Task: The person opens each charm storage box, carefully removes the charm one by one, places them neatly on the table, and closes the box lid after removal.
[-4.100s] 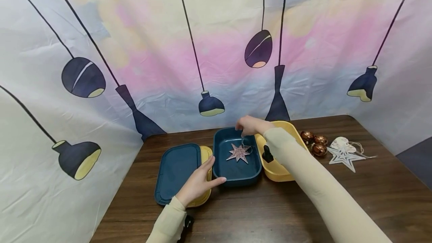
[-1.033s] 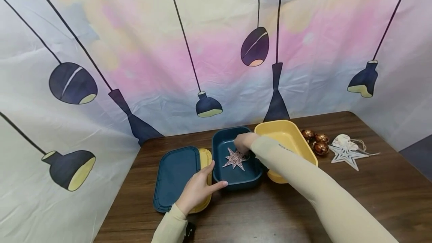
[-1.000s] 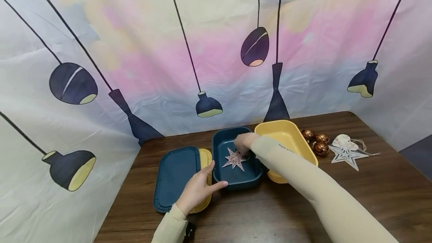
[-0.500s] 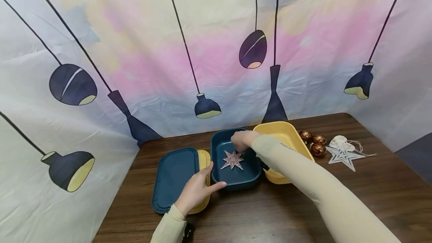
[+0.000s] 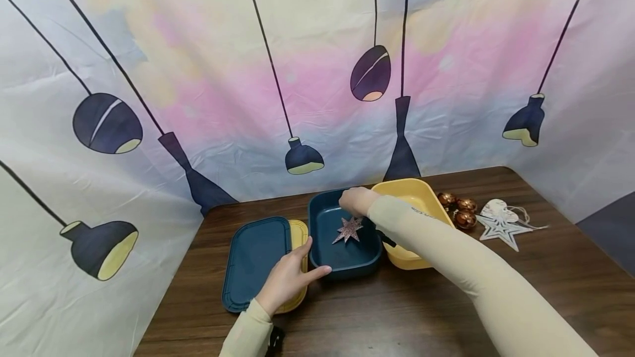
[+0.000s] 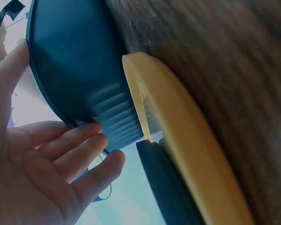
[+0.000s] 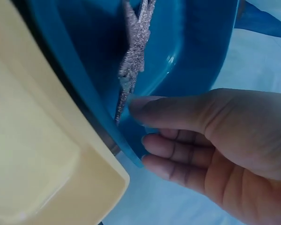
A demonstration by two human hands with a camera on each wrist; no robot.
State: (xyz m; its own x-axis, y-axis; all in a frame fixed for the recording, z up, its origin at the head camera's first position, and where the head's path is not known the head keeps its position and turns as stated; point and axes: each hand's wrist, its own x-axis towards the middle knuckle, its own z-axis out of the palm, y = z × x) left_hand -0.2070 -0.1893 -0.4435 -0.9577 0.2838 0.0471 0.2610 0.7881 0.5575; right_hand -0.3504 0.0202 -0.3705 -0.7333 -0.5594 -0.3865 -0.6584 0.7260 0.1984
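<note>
A pink glitter star ornament [image 5: 349, 229] hangs tilted inside the blue box [image 5: 342, 269]. My right hand [image 5: 358, 201] reaches over that box's back right corner; in the right wrist view, its thumb and a mostly hidden finger pinch at the tip of the glittery star [image 7: 133, 58], with the other fingers curled below. Whether they grip the star's point or its hanging loop I cannot tell. My left hand [image 5: 289, 275] rests spread against the box's left front corner. In the left wrist view its thumb touches the rim and its fairly straight fingers touch the ribbed side.
A yellow box [image 5: 404, 260] stands against the blue box's right side. Farther right lie several copper baubles [image 5: 465, 220], a white heart ornament [image 5: 498, 210] and a white star ornament [image 5: 503, 230]. To the left, a blue lid [image 5: 255, 260] overlaps a yellow lid [image 5: 297, 230].
The right hand has lifted slightly toward the box's back. Lying flatter before, the glitter star has tilted and shifted a little to the right. The left hand keeps its place.
</note>
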